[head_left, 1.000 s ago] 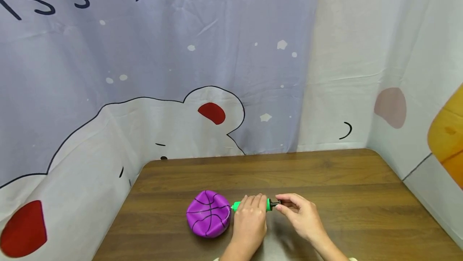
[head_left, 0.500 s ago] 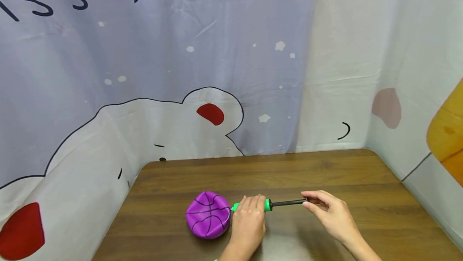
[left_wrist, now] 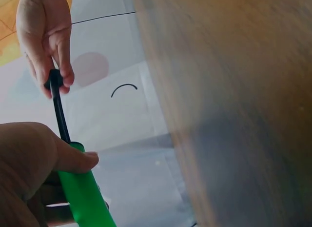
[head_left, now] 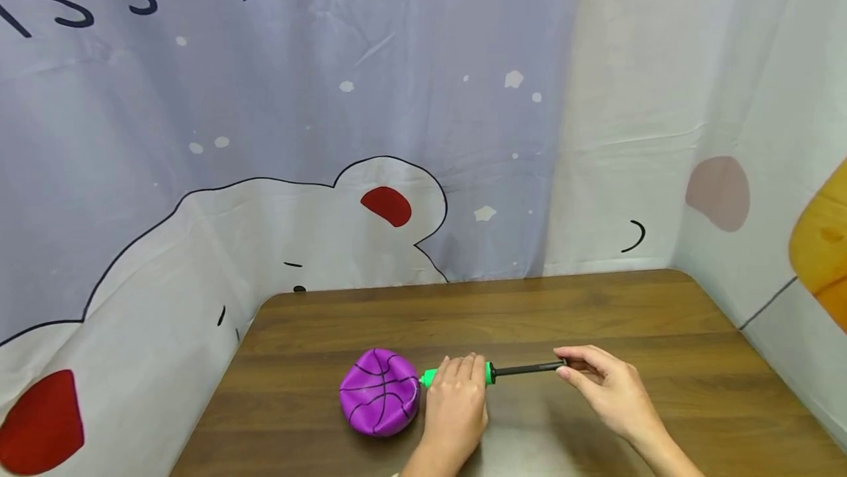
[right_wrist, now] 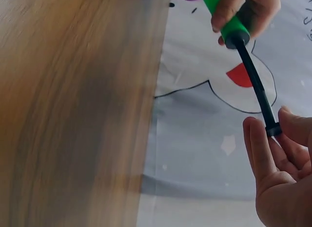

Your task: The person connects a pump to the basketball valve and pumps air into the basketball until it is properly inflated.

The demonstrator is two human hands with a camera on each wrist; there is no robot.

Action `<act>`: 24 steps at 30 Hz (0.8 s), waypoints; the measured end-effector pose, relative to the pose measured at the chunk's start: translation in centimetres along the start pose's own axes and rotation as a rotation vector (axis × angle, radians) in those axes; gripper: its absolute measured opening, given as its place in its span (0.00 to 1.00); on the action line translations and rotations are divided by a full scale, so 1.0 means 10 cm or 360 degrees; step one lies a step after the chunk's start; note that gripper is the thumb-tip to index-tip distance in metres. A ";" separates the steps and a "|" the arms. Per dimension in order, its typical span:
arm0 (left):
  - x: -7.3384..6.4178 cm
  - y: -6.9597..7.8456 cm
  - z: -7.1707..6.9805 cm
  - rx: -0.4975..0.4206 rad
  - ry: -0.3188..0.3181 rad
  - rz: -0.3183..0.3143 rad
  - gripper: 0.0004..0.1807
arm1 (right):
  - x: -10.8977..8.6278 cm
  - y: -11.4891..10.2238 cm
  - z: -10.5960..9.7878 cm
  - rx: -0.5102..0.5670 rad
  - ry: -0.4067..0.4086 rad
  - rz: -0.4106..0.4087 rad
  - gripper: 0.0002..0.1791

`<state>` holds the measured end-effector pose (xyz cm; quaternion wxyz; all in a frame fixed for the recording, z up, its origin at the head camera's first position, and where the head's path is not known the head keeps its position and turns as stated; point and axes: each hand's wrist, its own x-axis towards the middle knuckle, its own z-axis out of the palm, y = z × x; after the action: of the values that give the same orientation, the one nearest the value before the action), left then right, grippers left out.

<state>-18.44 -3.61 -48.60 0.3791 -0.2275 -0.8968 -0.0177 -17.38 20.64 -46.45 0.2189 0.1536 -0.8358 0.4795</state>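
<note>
A purple ball (head_left: 380,393) with black basketball lines, dented and not fully round, is at the left in the head view. A green hand pump (left_wrist: 87,195) has its tip at the ball's right side. My left hand (head_left: 455,407) grips the green barrel, thumb along it in the left wrist view. The black plunger rod (right_wrist: 253,75) is drawn far out to the right. At its end, my right hand (head_left: 612,392) pinches the small black handle (right_wrist: 273,129) between thumb and fingers. The exact joint of pump and ball is too small to tell.
The brown wooden table (head_left: 635,315) lies under both hands. Behind and at the sides hangs a printed curtain (head_left: 463,131) with white bear shapes and red patches, meeting the table's far edge.
My right hand has moved right, drawing the black rod from nearly fully in to far out; it has barely moved in the last half second. Left hand and ball stay nearly in place.
</note>
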 end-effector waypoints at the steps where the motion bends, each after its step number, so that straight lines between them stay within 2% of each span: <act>1: 0.00 0.01 0.00 0.0016 -0.0007 0.0002 0.27 | 0.01 -0.01 0.03 0.0009 0.0005 -0.0010 0.15; 5: 0.01 0.03 -0.02 0.0052 -0.0055 0.0002 0.28 | 0.03 -0.04 0.18 0.0065 0.0013 -0.0030 0.15; 17: 0.03 0.03 -0.01 0.0082 -0.0044 0.0022 0.29 | 0.06 -0.14 0.66 0.0237 -0.0024 -0.0005 0.14; 24: 0.01 0.01 0.00 0.0070 -0.0018 0.0031 0.28 | 0.06 -0.15 0.75 0.0271 -0.0032 0.0049 0.14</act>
<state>-18.46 -3.47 -48.59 0.3791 -0.2279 -0.8968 0.0069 -18.86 13.35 -48.39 0.1894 0.1636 -0.7964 0.5506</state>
